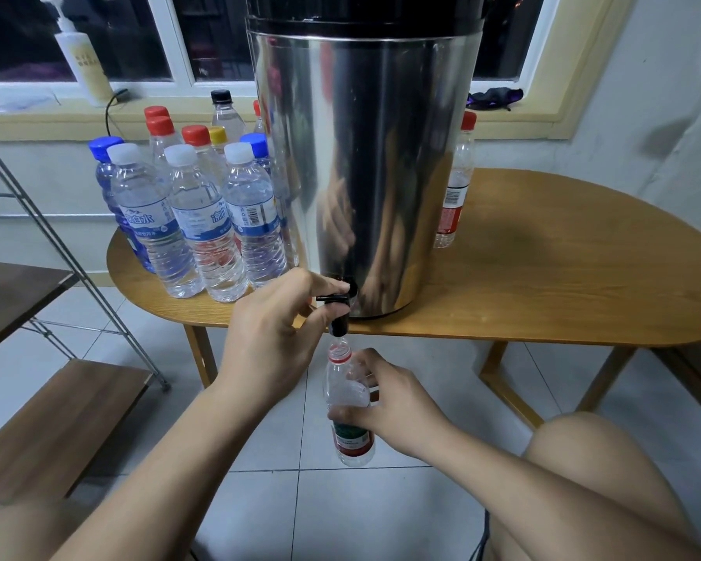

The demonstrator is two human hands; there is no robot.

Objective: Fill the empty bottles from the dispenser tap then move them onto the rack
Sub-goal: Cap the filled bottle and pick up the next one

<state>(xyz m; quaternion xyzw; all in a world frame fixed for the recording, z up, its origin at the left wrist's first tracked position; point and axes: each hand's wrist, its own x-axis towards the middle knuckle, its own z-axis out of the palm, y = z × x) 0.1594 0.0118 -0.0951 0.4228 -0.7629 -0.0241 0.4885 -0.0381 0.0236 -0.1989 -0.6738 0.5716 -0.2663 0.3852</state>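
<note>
Head view: wooden table (543, 257) on tiled floor (300, 516); left grip (268, 338) pinches tap (338, 315), right grip (393, 398) holds bottle (345, 384)

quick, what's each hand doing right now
Left hand: pinching the tap lever.
Right hand: gripping the uncapped bottle under the spout.

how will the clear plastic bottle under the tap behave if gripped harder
Probably dents easily: the uncapped clear plastic bottle looks thin-walled. Open-topped under the black tap, a harder squeeze from the right hand could spill it.
</note>
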